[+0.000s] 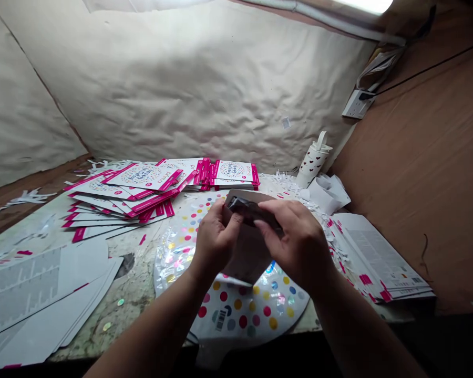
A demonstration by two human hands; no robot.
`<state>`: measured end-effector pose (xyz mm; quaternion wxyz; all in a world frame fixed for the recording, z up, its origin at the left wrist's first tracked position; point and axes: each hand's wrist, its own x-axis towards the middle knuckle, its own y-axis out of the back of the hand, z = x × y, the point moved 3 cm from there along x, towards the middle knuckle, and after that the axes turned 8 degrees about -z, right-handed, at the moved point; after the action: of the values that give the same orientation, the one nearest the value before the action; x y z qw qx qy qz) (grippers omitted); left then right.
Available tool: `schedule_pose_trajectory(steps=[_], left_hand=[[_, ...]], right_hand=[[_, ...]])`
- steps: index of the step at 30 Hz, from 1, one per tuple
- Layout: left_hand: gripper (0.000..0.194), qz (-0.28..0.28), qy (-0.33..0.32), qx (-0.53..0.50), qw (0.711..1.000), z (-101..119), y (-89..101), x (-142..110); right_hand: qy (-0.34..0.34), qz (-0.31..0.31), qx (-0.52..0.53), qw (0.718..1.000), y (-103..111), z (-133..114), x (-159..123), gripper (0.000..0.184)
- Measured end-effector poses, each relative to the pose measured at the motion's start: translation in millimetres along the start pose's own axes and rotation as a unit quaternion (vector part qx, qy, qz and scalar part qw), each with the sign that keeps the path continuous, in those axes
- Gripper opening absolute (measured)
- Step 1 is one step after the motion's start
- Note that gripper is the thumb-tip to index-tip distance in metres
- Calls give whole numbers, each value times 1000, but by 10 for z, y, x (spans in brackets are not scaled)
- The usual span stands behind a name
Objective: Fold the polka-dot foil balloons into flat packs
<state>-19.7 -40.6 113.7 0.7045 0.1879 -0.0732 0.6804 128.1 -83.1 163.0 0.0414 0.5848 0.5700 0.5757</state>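
Note:
My left hand [217, 233] grips the left edge of a greyish card [248, 257], its thumb over the near face. My right hand [299, 236] is closed round a small black stapler [256, 210], its metal end at the card's upper part near my left thumb. Part of the stapler is hidden by my fingers. Below the card lies a flat, shiny foil balloon [242, 310] with coloured dots and a barcode.
Piled pink-edged printed cards [142, 176] lie at the back left, beside a neater stack [236, 173]. Printed sheets [31, 304] lie front left, and more [378, 252] at right. A heart-patterned bottle [314, 160] stands back right near curled paper [329, 194] and paper shreds.

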Motion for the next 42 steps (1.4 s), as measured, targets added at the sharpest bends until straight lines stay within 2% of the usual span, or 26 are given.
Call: schedule_pose_trajectory(steps=[3,6,11,15,17,20,22,26,29,32,33,36,37,38,40,41,42], left_hand=[[26,-22,12,99,995,84,-9,-60],[32,-44,13,136,990,114,-17,-78],[42,-79,41,85,992,-8,-2,-31],[29,-137,64,69,986,-185,4,14],[29,-162,108,-4,981,-265,2,68],[33,-223,220,-138,940,-353,-40,192],[27,-233,274,-156,920,-384,-57,288],[15,-192,290,-141,927,-412,-57,397],[21,-185,281,-140,931,-433,-59,356],[27,-188,265,-139,936,-467,-55,287],[28,-188,259,-138,937,-478,-52,270],[30,-187,246,-137,941,-482,-18,243],[30,-182,243,-143,942,-464,7,242],[28,-171,237,-156,943,-435,38,243],[25,-127,214,-204,947,-351,119,245],[24,-100,198,-232,947,-306,158,240],[24,-74,184,-257,946,-270,189,227]], right_hand=[[-88,-81,-1,993,41,3,169,19],[-130,-151,7,980,-7,29,235,12],[-164,-230,100,954,-175,221,207,6],[-179,-293,163,925,-279,445,226,11],[-188,-323,175,911,-306,512,267,12],[-196,-381,163,889,-348,544,354,14],[-202,-404,133,882,-381,546,417,16],[-167,-436,107,878,-501,495,467,20],[-135,-467,102,868,-627,439,420,23],[-122,-460,91,875,-697,411,400,25],[-105,-474,94,869,-704,397,398,25],[-49,-543,135,828,-636,351,370,27],[-45,-528,159,833,-572,347,363,28],[-55,-472,186,860,-489,357,360,27],[-104,-264,241,928,-293,419,311,26],[-130,-165,268,940,-221,461,239,32],[-154,-102,300,936,-196,502,143,44]])
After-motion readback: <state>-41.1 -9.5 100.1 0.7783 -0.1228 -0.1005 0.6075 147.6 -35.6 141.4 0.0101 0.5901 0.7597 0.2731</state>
